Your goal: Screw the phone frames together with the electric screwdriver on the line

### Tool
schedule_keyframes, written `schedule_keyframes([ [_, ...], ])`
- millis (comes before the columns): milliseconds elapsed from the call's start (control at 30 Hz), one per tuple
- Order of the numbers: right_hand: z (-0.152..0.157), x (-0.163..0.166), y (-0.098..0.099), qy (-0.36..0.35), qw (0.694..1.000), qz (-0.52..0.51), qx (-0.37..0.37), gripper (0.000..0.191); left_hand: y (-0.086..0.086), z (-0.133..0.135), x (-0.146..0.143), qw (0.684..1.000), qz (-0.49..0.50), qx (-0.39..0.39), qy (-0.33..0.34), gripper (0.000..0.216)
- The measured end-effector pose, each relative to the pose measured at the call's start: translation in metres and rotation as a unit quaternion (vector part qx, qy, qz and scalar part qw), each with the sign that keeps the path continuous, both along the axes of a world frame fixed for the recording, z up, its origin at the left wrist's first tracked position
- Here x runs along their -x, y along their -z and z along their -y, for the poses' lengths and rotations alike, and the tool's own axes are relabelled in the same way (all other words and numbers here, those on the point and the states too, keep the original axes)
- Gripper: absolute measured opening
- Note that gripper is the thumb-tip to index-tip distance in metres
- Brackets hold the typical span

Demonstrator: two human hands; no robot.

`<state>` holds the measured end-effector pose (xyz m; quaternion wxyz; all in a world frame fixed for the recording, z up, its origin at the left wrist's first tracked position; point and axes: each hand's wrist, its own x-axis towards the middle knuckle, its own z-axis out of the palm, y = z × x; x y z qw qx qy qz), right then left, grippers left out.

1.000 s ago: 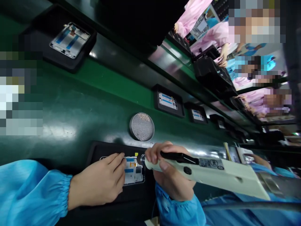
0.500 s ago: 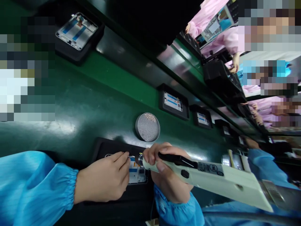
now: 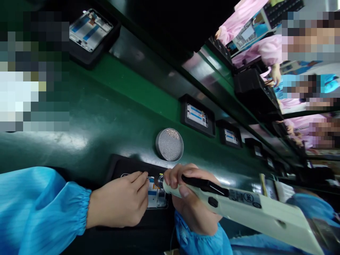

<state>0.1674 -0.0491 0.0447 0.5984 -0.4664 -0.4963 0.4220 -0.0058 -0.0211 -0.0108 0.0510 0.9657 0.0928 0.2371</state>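
Observation:
My right hand (image 3: 190, 198) is wrapped round a pale green electric screwdriver (image 3: 247, 209), whose tip rests on the phone frame (image 3: 156, 194) lying in a black tray (image 3: 124, 166) at the belt's near edge. My left hand (image 3: 120, 203) lies over the left part of that phone frame, fingers together and pressed down on it, fingertips close to the screwdriver tip. Both my sleeves are blue.
A round perforated metal dish (image 3: 170, 144) sits on the green conveyor belt (image 3: 106, 117) just behind the tray. More black trays with phone frames (image 3: 198, 115) ride further along the belt and at top left (image 3: 89, 30). People in pink coats (image 3: 265, 46) work at the far right.
The view has drifted slightly. My hands and the screwdriver stay on the phone frame, and the trays on the belt have shifted a little.

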Motion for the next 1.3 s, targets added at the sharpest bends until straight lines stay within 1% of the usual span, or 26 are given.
schedule_keyframes([
  [533, 0.002, -0.002, -0.002, -0.013, 1.0, 0.013, 0.005, 0.03, 0.0, 0.0, 0.0, 1.0, -0.005, 0.007, 0.0, 0.031],
  [767, 0.0, 0.003, 0.002, -0.001, 1.0, 0.015, -0.003, 0.02, 0.0, 0.0, -0.001, 1.0, -0.003, 0.012, -0.003, 0.03],
  [900, -0.001, 0.004, 0.001, 0.0, 0.999, 0.034, -0.002, 0.018, -0.002, 0.0, 0.0, 1.0, -0.011, 0.01, 0.001, 0.031],
  [1033, -0.001, 0.006, 0.001, 0.004, 0.999, 0.038, 0.005, 0.016, -0.003, 0.0, 0.0, 1.0, 0.001, 0.022, -0.009, 0.027],
  [1100, 0.0, 0.007, 0.003, 0.003, 0.999, 0.033, 0.002, 0.017, -0.003, -0.001, -0.001, 0.999, 0.002, 0.034, -0.02, 0.029],
  [1200, -0.002, 0.005, 0.005, -0.003, 1.0, 0.017, 0.0, 0.023, -0.001, -0.002, 0.0, 0.998, -0.016, 0.048, -0.032, 0.039],
  [1300, -0.01, -0.006, -0.003, 0.016, 1.0, -0.007, -0.025, 0.027, 0.0, -0.003, 0.0, 0.998, -0.032, 0.05, -0.032, 0.043],
])
